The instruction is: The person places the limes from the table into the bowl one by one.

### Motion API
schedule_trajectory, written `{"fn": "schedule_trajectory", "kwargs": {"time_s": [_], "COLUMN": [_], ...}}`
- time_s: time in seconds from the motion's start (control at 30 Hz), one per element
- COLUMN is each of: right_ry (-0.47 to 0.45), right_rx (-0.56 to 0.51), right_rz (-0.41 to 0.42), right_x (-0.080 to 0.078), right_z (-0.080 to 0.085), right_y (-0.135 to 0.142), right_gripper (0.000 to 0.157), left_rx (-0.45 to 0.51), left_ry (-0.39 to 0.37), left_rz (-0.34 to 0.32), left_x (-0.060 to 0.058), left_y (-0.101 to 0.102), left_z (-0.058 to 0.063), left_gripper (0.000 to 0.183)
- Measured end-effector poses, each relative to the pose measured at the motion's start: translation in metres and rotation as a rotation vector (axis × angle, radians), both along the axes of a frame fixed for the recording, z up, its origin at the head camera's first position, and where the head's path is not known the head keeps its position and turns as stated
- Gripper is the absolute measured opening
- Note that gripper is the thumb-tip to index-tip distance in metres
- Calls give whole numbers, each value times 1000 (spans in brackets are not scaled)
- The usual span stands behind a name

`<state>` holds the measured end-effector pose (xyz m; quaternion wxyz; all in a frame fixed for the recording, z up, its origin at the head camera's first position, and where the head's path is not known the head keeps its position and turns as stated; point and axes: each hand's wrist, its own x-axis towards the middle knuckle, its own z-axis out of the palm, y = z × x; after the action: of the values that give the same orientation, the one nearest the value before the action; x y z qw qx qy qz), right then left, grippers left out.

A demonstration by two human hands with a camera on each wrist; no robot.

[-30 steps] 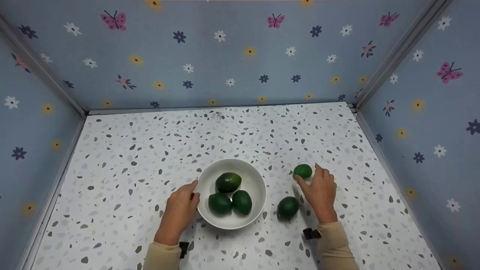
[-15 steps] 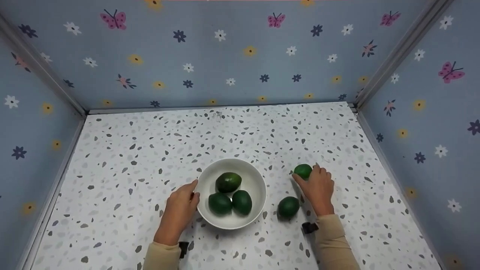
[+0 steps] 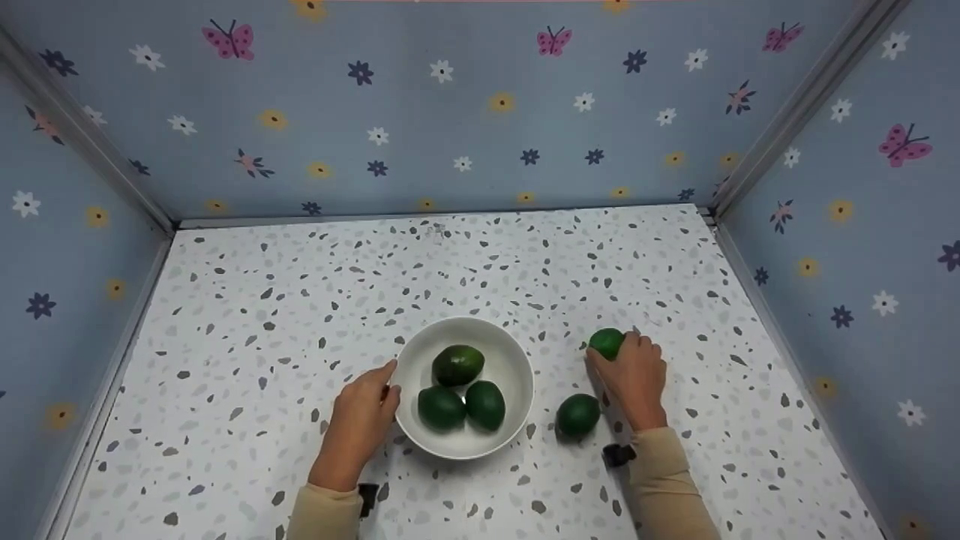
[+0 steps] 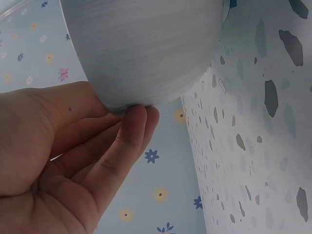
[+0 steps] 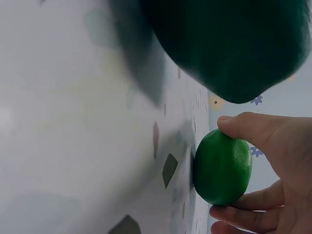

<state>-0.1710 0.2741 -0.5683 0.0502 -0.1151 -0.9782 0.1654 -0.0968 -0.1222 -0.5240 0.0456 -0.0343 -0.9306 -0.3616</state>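
A white bowl (image 3: 517,390) holds three dark green oval fruits (image 3: 458,365). My left hand (image 3: 358,420) grips the bowl's left side; in the left wrist view its curled fingertips (image 4: 134,122) lie against the outer wall. To the right of the bowl, my right hand (image 3: 636,379) holds a bright green oval fruit (image 3: 605,343) between thumb and fingers. The right wrist view shows the thumb on one side of this green fruit (image 5: 223,168) and fingers on the other, close to the tabletop. Another dark green fruit (image 3: 577,415) lies between the bowl and my right forearm.
The speckled white tabletop (image 3: 300,285) is bounded by blue patterned panels (image 3: 420,112) at the back and both sides. A dark wrist mount (image 3: 619,454) sits by the right sleeve, with another mount (image 3: 367,499) by the left.
My right hand has shifted slightly left and its fingers have closed in on the bright green fruit. The left hand, the bowl and the other fruits have not moved.
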Motion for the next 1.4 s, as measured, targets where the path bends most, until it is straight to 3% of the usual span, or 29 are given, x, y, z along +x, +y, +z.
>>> {"fn": "schedule_trajectory", "kwargs": {"time_s": [0.2, 0.63, 0.93, 1.4], "right_ry": [4, 113, 269, 380], "right_rx": [-12, -36, -34, -55], "right_rz": [1, 54, 154, 321], "right_x": [0, 5, 16, 31], "right_z": [1, 12, 32, 55], "right_y": [0, -6, -16, -44], "right_gripper": [71, 67, 66, 64], "left_rx": [3, 6, 11, 11], "left_ry": [-15, 10, 36, 25], "left_rz": [5, -2, -9, -5], "left_x": [0, 1, 1, 1], "left_y": [0, 0, -1, -1], "left_z": [0, -1, -2, -2], "left_gripper": [41, 40, 40, 40]}}
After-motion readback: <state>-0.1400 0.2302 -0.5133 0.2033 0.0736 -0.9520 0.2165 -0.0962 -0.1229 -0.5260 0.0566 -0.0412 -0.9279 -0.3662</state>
